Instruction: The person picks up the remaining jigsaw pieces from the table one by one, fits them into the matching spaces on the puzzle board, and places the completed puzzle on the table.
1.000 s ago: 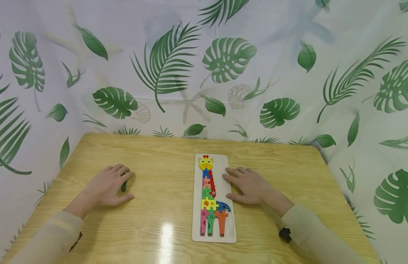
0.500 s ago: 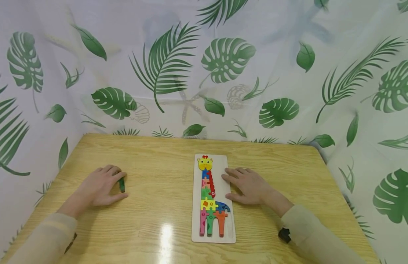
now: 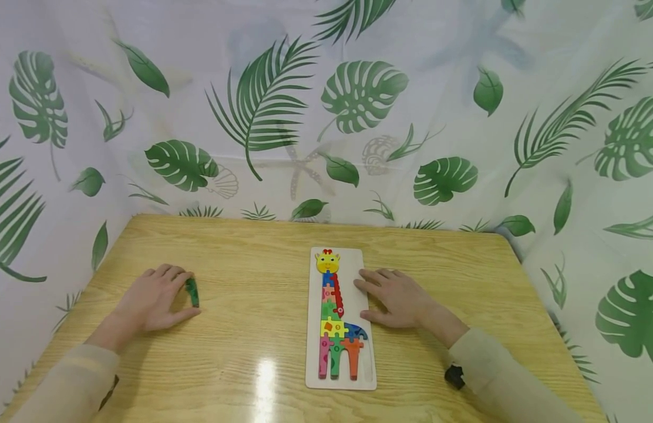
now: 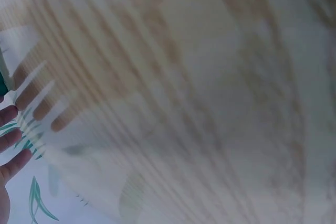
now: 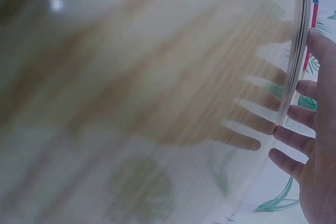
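Note:
A giraffe puzzle board (image 3: pixel 364 376), pale and upright to the viewer, lies on the table right of centre in the head view. Numbered, coloured pieces form the giraffe in it; a leg-shaped recess (image 3: pixel 368 363) shows at its lower right. My right hand (image 3: pixel 395 298) rests spread beside the board, its fingertips at the right edge. A loose green puzzle piece (image 3: pixel 192 292) lies at the left. My left hand (image 3: pixel 156 298) is just left of it, index fingertip at its far end and thumb near its near end. The left wrist view shows only a sliver of green beside the fingers.
The glossy wooden table (image 3: pixel 252 329) reflects light near its front. Behind it hangs a white curtain (image 3: pixel 305 117) printed with green leaves. A dark wrist strap (image 3: pixel 455 376) shows under the right sleeve (image 3: pixel 495 364).
My left hand has drawn back to the left, uncovering more of the green puzzle piece, which stays about where it was. The right hand and the board have not moved.

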`<action>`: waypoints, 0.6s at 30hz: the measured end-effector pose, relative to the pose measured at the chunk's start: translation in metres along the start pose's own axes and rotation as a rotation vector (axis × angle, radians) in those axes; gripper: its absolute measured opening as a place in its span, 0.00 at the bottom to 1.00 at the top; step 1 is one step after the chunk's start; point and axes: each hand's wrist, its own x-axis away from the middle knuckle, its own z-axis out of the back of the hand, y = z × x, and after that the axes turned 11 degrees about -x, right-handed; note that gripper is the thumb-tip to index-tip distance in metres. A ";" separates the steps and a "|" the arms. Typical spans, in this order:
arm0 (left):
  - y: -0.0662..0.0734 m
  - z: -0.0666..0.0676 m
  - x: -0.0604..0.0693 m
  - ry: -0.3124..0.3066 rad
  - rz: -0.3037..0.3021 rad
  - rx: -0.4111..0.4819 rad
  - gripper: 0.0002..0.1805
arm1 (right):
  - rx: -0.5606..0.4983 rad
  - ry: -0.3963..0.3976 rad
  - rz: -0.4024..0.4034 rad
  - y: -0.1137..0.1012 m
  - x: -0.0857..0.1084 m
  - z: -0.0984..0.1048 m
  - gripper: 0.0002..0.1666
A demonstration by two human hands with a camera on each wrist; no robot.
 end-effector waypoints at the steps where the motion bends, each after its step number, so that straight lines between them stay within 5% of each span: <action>1: -0.001 0.000 0.001 -0.006 0.009 0.002 0.48 | 0.002 0.002 0.000 0.000 0.000 0.000 0.46; 18: -0.004 -0.003 0.002 -0.012 0.043 0.009 0.48 | -0.001 0.013 0.015 -0.002 0.001 0.003 0.46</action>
